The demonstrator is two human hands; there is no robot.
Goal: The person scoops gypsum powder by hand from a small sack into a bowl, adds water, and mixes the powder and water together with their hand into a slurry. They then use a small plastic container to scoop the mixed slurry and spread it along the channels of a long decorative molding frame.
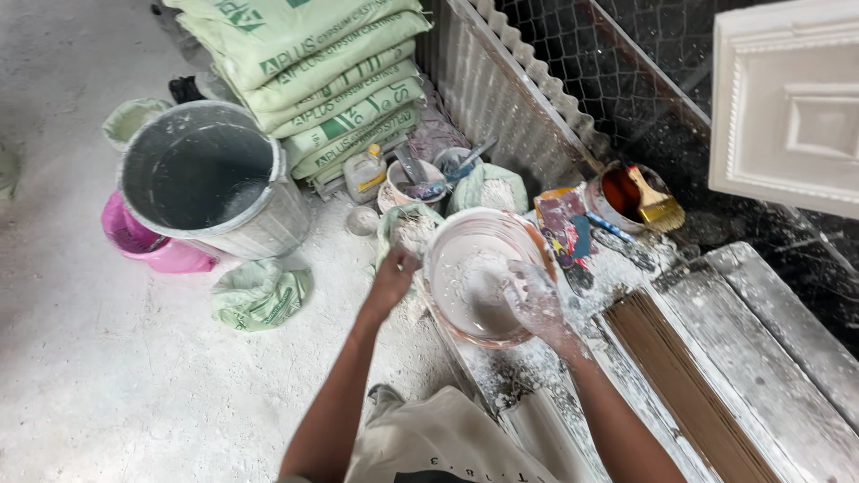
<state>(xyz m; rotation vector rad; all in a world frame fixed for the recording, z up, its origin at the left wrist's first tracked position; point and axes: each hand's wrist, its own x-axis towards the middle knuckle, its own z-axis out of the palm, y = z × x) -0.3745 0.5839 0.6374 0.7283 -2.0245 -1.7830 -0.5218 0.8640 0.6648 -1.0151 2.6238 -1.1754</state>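
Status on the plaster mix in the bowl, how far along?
Done: white plaster already sits in the bowl, and an open sack of powder stands beside it. In hand: the right hand, coated white, works the mix inside the bowl; the left hand rests by the sack. Left: the mix looks patchy, and the large grey bucket holds no mix.

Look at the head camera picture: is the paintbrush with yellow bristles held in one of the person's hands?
No, the paintbrush rests across a small pot of reddish liquid, while the right hand is inside the plaster bowl.
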